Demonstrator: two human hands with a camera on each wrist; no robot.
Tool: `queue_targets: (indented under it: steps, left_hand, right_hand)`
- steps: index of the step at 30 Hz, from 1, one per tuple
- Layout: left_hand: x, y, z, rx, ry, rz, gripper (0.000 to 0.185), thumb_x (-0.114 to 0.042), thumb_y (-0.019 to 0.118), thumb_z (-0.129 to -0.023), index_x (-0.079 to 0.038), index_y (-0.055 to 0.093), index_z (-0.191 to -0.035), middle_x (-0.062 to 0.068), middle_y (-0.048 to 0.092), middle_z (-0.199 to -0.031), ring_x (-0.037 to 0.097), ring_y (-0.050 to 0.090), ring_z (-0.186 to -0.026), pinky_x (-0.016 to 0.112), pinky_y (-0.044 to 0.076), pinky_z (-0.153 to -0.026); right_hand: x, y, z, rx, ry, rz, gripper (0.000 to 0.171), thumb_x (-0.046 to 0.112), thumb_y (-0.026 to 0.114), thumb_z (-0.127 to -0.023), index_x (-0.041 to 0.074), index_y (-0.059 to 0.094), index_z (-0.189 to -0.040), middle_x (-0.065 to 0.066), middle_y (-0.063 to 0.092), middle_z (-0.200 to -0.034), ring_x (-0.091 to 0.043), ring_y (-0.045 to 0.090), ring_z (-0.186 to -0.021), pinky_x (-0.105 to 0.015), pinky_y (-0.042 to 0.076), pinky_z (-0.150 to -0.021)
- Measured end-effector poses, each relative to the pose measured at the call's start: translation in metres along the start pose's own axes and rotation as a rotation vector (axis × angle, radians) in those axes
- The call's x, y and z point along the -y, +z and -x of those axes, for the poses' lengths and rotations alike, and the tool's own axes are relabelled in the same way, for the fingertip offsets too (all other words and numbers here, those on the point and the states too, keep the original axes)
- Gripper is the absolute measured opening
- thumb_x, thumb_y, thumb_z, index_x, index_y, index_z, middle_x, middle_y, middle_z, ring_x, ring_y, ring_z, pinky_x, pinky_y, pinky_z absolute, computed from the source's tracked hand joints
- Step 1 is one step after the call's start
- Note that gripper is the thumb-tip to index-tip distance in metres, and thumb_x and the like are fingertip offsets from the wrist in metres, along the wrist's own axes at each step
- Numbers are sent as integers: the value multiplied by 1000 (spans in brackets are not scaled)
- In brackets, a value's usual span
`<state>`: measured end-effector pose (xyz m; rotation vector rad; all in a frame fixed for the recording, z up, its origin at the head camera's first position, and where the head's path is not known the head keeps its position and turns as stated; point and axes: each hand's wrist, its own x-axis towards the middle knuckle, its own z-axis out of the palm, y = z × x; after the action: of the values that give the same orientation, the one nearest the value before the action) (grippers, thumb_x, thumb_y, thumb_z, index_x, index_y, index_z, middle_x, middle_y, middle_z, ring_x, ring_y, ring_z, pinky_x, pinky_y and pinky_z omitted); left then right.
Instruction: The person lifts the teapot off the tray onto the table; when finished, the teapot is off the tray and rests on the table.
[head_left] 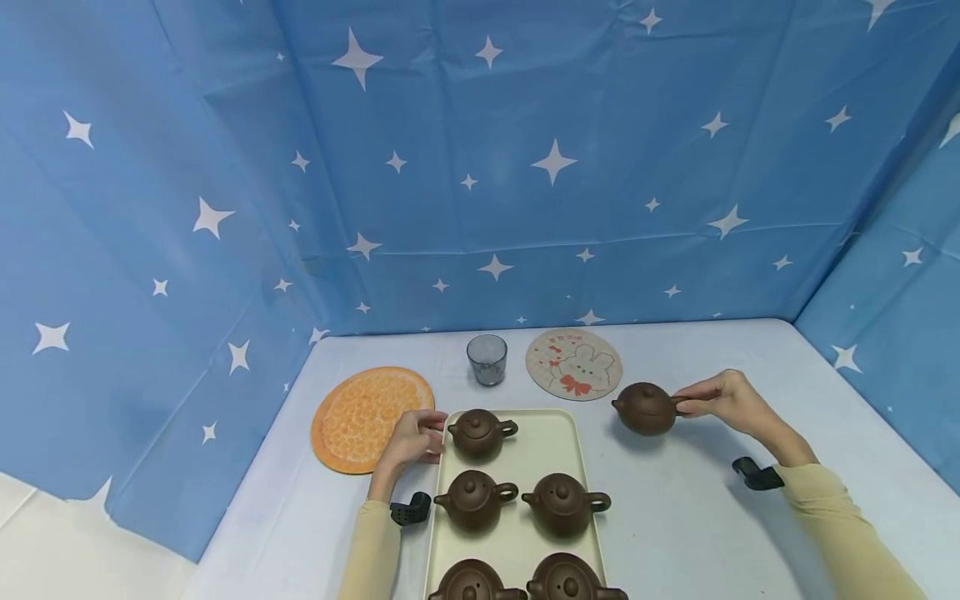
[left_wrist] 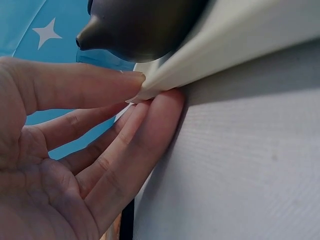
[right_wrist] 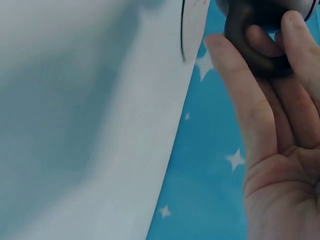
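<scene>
Five teapots sit on tray [head_left: 558, 433]; left hand [head_left: 414, 438] pinches its far-left corner to steady it, right hand [head_left: 726, 402] holds sixth teapot [head_left: 645, 407] by its handle, beside tray.

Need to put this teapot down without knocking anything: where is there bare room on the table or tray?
The tray has one free slot, right of the rear teapot; its other places are crowded with pots. Bare table lies right of the tray, under the held teapot and the right hand. The back edge is crowded: orange mat, glass, rabbit mat.
</scene>
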<state>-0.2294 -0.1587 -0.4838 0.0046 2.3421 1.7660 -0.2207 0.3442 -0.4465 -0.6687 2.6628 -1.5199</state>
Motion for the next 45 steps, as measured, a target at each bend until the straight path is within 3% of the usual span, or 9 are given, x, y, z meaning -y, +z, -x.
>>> queue_targets:
  steps: [8, 22, 30, 40, 45]
  left_hand:
    - [0, -2, 1, -1, -4, -4, 56, 19, 60, -66, 8, 60, -121, 18, 62, -101, 19, 61, -74, 34, 59, -55]
    - [0, 0, 1, 2, 6, -8, 56, 19, 59, -65, 9, 59, -121, 19, 63, -102, 16, 62, -73, 35, 59, -56]
    - [0, 0, 2, 5, 10, -2, 56, 19, 60, -67, 9, 58, -122, 20, 62, -103, 18, 62, -73, 35, 59, -55]
    - [-29, -3, 23, 45, 12, 17, 53, 18, 58, -70, 14, 55, -123, 26, 59, -106, 20, 63, -77, 37, 60, -60]
    - [-28, -4, 23, 48, 18, 29, 54, 18, 59, -69, 14, 55, -123, 24, 59, -105, 19, 63, -76, 37, 60, -59]
  right_hand:
    - [-14, -25, 15, -8, 7, 16, 19, -4, 68, -83, -16, 69, -97, -2, 75, -86, -10, 71, -75, -19, 57, -65]
    - [-45, -58, 39, -24, 167, 64, 22, 2, 66, -87, -14, 69, -102, 1, 75, -87, -7, 70, -79, -11, 51, -69]
    - [-52, -74, 44, 0, 194, 71, 22, 2, 66, -87, -14, 69, -102, 3, 74, -89, -8, 70, -80, -13, 52, -69]
    - [-57, -80, 43, 24, 205, 84, 22, 3, 67, -86, -13, 69, -101, 0, 75, -87, -6, 70, -80, -12, 50, -68]
    - [-62, -80, 43, 26, 207, 104, 21, 4, 68, -86, -11, 70, -101, 1, 75, -88, -4, 69, -81, -11, 50, -68]
